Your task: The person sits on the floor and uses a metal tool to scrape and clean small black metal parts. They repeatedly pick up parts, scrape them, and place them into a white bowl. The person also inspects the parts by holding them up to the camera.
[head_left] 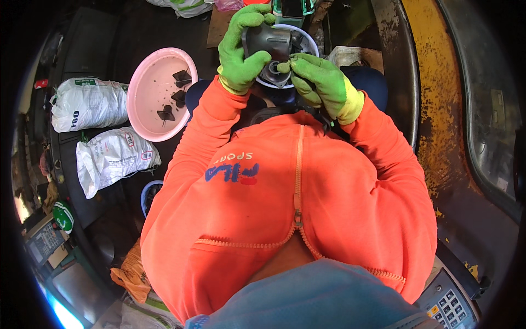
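Note:
My left hand (239,57), in a green and yellow glove, is wrapped round a dark grey, hollow-looking cylindrical part (267,41) that lies sideways. At the part's right end, my right hand (324,82), gloved the same way, has its thumb and forefinger pinched together. Whatever sits in that pinch is too small to make out. Both hands are over a pale bowl (311,43) with a bluish-white rim. Inside the bowl, below the cylinder, a dark flanged part (275,74) with a round centre shows; other dark pieces there are partly hidden by my hands.
To the left stands a pink basin (135,98) with several black finned pieces (166,113) and dark crumbs. Beyond it lie two white sacks (90,104). A worn yellow and black metal panel (438,93) rises at the right. Keypad devices (449,307) stand low at both sides.

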Action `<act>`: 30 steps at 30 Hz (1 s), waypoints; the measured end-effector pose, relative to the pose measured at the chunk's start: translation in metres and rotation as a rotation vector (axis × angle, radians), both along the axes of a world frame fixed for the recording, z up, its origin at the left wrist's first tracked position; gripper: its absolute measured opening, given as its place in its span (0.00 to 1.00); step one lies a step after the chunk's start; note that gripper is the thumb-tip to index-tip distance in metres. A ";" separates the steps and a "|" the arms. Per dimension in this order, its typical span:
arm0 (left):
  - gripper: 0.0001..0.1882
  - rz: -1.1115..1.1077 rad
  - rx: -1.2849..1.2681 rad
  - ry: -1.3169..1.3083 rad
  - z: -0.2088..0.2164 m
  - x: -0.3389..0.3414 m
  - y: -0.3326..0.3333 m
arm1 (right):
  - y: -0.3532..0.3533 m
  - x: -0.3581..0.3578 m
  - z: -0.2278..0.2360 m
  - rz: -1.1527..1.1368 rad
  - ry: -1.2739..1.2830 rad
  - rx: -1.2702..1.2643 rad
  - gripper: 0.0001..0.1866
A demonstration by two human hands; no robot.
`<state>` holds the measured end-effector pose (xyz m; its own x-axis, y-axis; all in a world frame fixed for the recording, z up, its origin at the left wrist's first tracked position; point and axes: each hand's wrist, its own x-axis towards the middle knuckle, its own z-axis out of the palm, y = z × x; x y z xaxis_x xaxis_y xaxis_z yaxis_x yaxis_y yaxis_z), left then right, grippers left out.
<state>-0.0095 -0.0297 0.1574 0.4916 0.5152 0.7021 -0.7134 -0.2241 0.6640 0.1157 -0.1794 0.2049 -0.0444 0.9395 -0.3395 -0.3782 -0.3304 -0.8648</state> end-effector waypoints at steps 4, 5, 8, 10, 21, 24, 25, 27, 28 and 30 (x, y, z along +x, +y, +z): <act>0.27 0.185 0.322 0.073 -0.007 -0.005 0.015 | 0.000 0.004 0.002 0.058 0.379 -0.102 0.16; 0.27 0.220 0.329 0.068 -0.008 -0.005 0.017 | 0.003 0.007 -0.001 0.106 0.534 -0.118 0.17; 0.34 0.182 0.228 0.051 -0.009 -0.005 0.015 | 0.013 0.013 -0.015 0.138 0.709 -0.064 0.21; 0.40 0.021 -0.051 0.019 -0.009 -0.006 0.005 | 0.018 0.016 -0.022 0.035 0.553 0.030 0.22; 0.44 -0.728 -0.788 0.040 -0.012 -0.007 -0.016 | 0.051 0.056 -0.016 -0.043 -1.397 1.002 0.14; 0.32 -0.501 -0.915 0.290 -0.015 -0.005 -0.024 | 0.052 0.054 -0.014 0.067 -1.527 1.023 0.15; 0.32 -0.482 -0.852 0.306 -0.015 -0.005 -0.024 | 0.049 0.053 -0.014 0.019 -1.323 0.946 0.16; 0.31 -0.640 -0.937 0.146 -0.017 -0.004 -0.022 | 0.044 0.051 -0.014 -0.028 -0.945 0.670 0.19; 0.30 -0.690 -0.981 0.083 -0.016 -0.004 -0.017 | 0.043 0.053 -0.014 -0.117 -0.854 0.403 0.16; 0.30 -0.666 -1.019 0.086 -0.017 -0.007 -0.012 | 0.035 0.055 -0.016 -0.121 -0.804 0.256 0.14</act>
